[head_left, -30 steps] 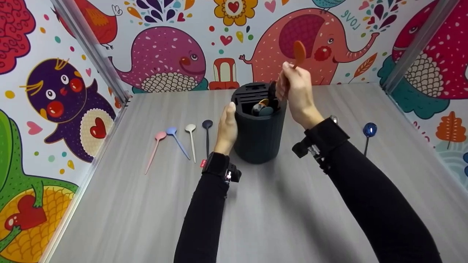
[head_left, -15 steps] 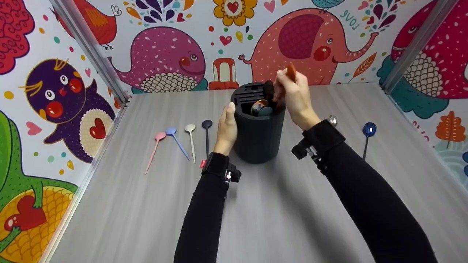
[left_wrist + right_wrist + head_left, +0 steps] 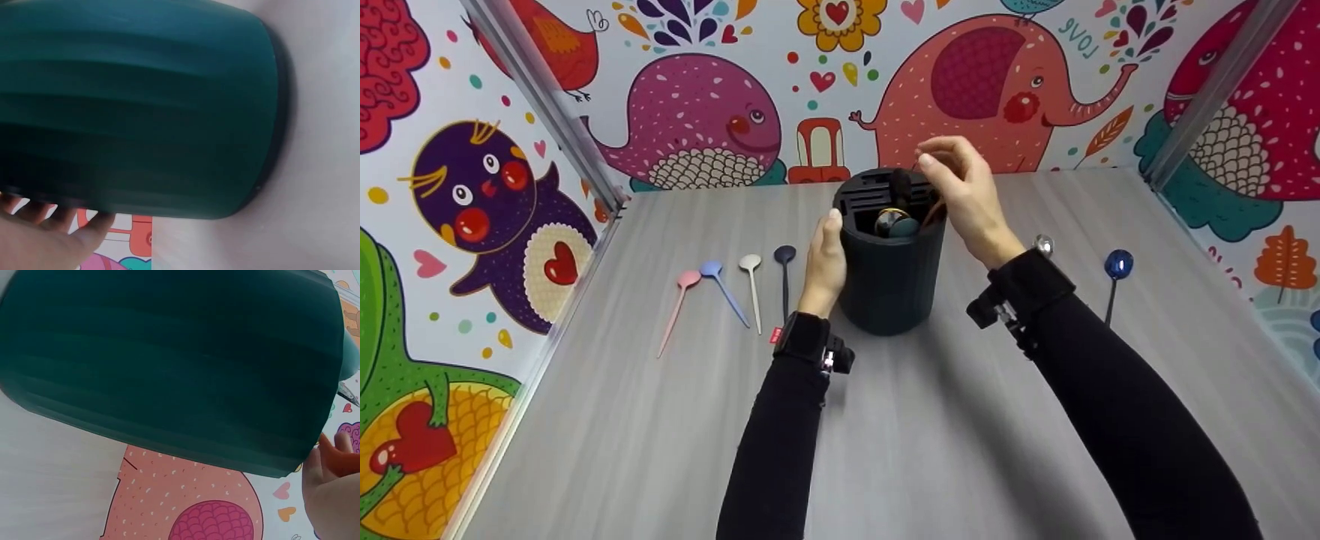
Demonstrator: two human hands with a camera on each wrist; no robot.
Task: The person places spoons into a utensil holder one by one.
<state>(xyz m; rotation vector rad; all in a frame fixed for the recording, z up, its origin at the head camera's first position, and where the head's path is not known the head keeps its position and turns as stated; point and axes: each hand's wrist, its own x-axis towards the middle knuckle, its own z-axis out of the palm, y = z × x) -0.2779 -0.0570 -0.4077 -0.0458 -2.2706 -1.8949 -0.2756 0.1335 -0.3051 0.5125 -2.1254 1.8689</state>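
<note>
A dark green ribbed utensil holder (image 3: 889,289) stands upright on the table, its slotted top facing up. My left hand (image 3: 825,266) holds its left side, thumb near the rim and fingers against the wall in the left wrist view. My right hand (image 3: 964,191) is raised at the right rim, thumb and fingers apart. Just below it an orange spoon (image 3: 934,214) leans inside the holder; in the right wrist view the orange piece (image 3: 343,462) overlaps my fingers. A shiny spoon head (image 3: 891,220), a grey-green one (image 3: 905,227) and a dark one (image 3: 900,184) also show in the top.
Left of the holder lie a pink spoon (image 3: 688,280), a light blue spoon (image 3: 712,268), a cream spoon (image 3: 751,262) and a navy spoon (image 3: 785,255). A blue metallic spoon (image 3: 1119,265) lies at right. A silver round head (image 3: 1044,244) shows beside my right wrist. Printed walls enclose the table.
The orange spoon went down from above the rim into the holder, and my right hand's fingers spread off it. The dark spoon head shifted left. My left hand stayed put.
</note>
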